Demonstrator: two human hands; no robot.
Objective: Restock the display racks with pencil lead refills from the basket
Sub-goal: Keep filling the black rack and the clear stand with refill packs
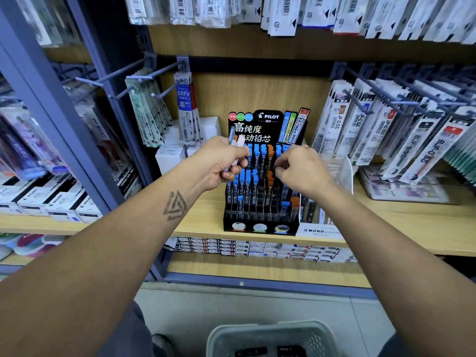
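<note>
Meanwhile left hand [221, 163] grips refill tubes [236, 143] before the display rack [262, 202].

Stationery shop: pegs [401, 91] of packaged refills [422, 148].

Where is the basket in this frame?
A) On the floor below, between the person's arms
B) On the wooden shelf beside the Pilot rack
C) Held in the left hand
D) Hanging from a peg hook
A: the grey basket sits at the bottom edge on the floor, below the rack.
</note>
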